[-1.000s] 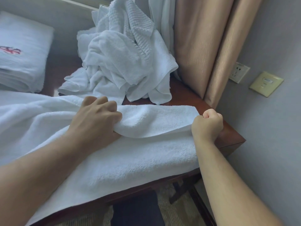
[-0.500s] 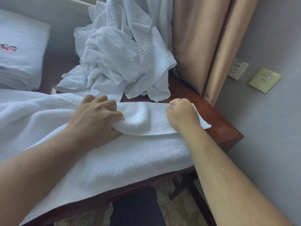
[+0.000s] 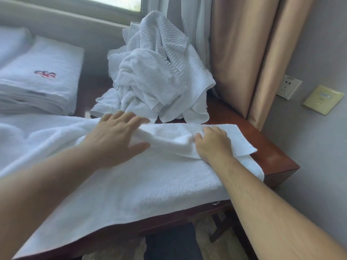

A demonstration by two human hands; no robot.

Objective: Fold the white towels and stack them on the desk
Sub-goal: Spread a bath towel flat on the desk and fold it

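Pinching the towel [image 3: 150,184] flap is the right hand [image 3: 214,145]; left hand [image 3: 114,136] is pressing flat, fingers spread; towel is lying lengthwise across the desk [image 3: 272,156], flap's free end rightward, nearer the right hand.

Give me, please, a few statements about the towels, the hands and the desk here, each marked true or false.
1. The left hand lies with fingers spread on the towel being folded. True.
2. The right hand hangs off the desk, touching nothing. False: it bunches a fold of that towel.
3. A heap of unfolded towels sits at the desk's back, by the curtain. True.
4. The folded stack on the left bears no mark. False: its top towel shows a red and blue emblem.
5. The spread towel overhangs the desk's near edge. True.
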